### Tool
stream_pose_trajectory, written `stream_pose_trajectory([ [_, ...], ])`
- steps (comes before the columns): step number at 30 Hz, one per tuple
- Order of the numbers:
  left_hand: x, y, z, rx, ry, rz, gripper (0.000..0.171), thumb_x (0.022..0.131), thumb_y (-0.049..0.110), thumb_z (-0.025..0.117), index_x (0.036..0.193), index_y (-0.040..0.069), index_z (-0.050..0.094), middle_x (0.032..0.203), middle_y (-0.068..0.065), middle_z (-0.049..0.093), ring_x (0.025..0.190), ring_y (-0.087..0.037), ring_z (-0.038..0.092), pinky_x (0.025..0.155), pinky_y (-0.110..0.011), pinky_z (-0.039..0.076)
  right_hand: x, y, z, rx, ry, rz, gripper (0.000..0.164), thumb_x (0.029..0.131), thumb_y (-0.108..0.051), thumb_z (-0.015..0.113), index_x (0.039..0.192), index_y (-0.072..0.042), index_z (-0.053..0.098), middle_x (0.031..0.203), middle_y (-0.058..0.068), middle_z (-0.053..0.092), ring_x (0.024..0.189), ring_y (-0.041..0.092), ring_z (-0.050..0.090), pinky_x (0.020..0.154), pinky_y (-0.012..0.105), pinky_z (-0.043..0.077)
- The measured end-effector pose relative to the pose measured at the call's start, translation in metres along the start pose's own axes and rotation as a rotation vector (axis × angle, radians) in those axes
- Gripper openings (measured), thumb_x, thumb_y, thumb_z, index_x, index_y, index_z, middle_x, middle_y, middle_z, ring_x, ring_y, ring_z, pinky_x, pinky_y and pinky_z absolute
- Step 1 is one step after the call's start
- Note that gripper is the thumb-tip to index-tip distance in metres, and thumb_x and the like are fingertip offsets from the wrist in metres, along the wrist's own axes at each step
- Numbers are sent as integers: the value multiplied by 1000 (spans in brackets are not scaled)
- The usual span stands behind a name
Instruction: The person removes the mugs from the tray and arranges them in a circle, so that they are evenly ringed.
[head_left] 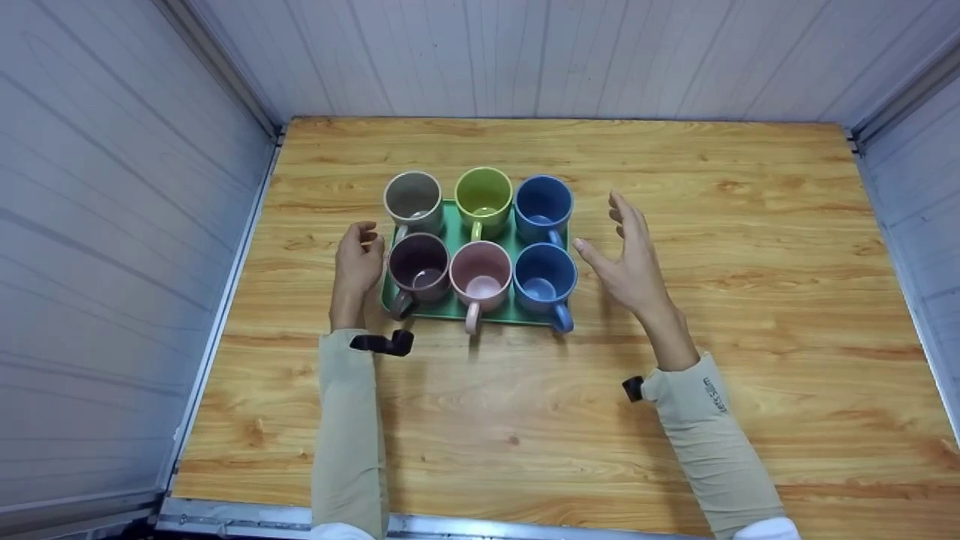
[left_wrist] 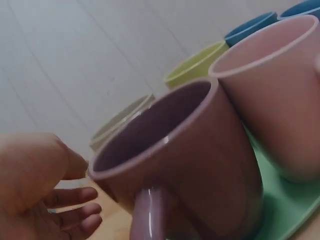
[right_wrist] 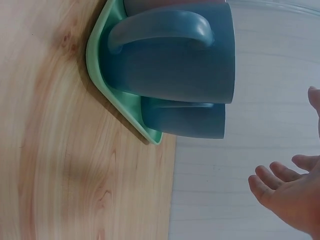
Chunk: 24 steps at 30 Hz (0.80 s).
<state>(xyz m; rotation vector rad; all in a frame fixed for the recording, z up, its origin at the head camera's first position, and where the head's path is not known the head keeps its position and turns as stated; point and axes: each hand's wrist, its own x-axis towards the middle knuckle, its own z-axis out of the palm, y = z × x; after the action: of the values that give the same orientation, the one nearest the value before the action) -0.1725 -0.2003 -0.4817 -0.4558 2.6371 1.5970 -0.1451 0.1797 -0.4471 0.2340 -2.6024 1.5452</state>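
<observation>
A green tray point(head_left: 453, 225) carries two rows of upright mugs. Its back row has a grey-beige mug point(head_left: 429, 220), a yellow-green mug point(head_left: 484, 196) and a blue mug point(head_left: 543, 199). In front stand a dark purple mug point(head_left: 418, 262), a pink mug point(head_left: 481, 274) and another blue mug point(head_left: 545, 276), handles toward the person. My left hand point(head_left: 358, 259), loosely bent and holding nothing, is at the tray's left side, close by the purple mug. To the right of the blue mugs, my right hand point(head_left: 628, 266) is apart from them with fingers spread and thumb toward them.
The tray stands on a wood-grain table point(head_left: 510, 420). White panel walls point(head_left: 510, 60) rise behind it and at both sides. A metal rail point(head_left: 247, 521) runs along the table's front edge. Each sleeve cuff bears a small black camera point(head_left: 634, 388).
</observation>
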Motion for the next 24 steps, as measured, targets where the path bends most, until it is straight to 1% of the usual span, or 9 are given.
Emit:
stream_pose_trajectory([
  [4,0,-12,0,1,-60,-106,41,98,7,44,137,-2,42,130,-22,50,116,-30,49,98,-37,41,-1,4,3,13,-26,-6,83,85,-36,70,151,-13,24,151,10,31,135,28,35,111,47,29],
  [7,-2,-19,1,9,-90,-172,43,96,5,44,139,0,41,125,-19,50,112,-26,48,92,-32,41,-3,5,5,19,-55,0,84,85,-38,70,151,-12,24,150,11,32,135,28,35,111,47,29],
  [9,-2,-23,2,5,-109,-203,44,95,4,43,139,0,41,121,-17,50,109,-25,48,88,-29,40,-4,6,7,22,-69,6,84,85,-38,70,150,-12,24,149,11,32,135,28,35,112,46,29],
  [12,-3,-28,4,-5,-155,-244,44,96,4,41,140,1,39,123,-16,50,109,-24,47,88,-27,39,-5,7,9,32,-86,8,86,84,-38,72,150,-9,25,148,11,34,135,27,36,112,44,29],
  [16,-4,-33,6,12,-219,-276,44,96,3,34,140,0,38,132,-18,48,116,-25,46,93,-30,39,-7,9,12,54,-114,4,87,83,-36,72,150,-9,24,149,12,33,135,28,36,112,44,29],
  [18,-4,-34,8,24,-231,-279,45,95,1,32,139,-1,39,132,-19,47,116,-25,45,94,-31,39,-8,10,14,59,-132,5,88,83,-37,72,150,-9,23,150,11,32,136,28,35,112,44,30],
  [24,-4,-39,11,95,-211,-273,45,90,-4,33,134,-2,44,123,-16,49,110,-24,46,92,-31,40,-13,13,20,51,-191,9,92,82,-39,73,151,-10,21,150,11,31,136,30,35,112,47,29],
])
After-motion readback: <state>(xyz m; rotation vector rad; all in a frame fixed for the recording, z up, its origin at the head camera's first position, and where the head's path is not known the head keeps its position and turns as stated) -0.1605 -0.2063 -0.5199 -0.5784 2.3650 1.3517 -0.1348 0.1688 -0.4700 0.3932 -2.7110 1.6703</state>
